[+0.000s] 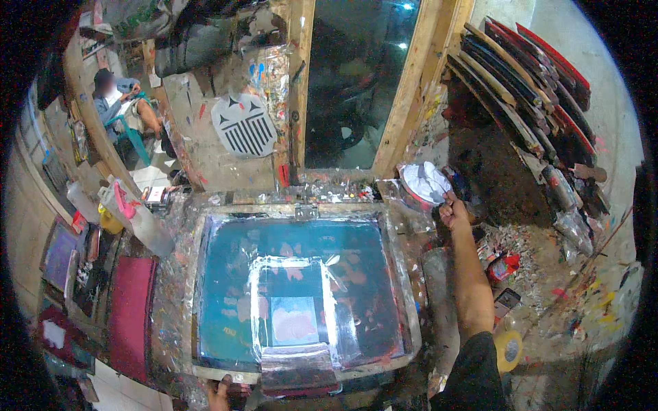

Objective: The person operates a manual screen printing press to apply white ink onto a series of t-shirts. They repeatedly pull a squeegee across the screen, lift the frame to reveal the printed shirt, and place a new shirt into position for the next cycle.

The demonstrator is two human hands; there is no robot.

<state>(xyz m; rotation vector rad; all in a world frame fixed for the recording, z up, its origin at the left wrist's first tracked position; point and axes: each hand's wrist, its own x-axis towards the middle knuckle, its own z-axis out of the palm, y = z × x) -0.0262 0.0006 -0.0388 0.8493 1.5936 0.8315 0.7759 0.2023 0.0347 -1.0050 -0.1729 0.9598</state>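
Observation:
A screen-printing frame (410,301) with teal mesh (226,288), white tape around a pale central patch (293,318) and a smeared strip at its front lies before me. My left hand (219,392) grips the frame's front edge, left of centre, mostly cut off by the picture's bottom. My right hand (454,211) reaches past the frame's back right corner, fingers closed on crumpled white cloth or paper (426,181) atop a round container (404,192); exactly what the fingertips pinch is small to see.
Curved boards (521,82) rack at right, above tape (508,351) and a phone (506,300). Left are plastic jugs (140,226) and a maroon board (130,312). A stencil sheet (243,127) hangs on the wall. A person (127,113) sits beyond a doorway at upper left.

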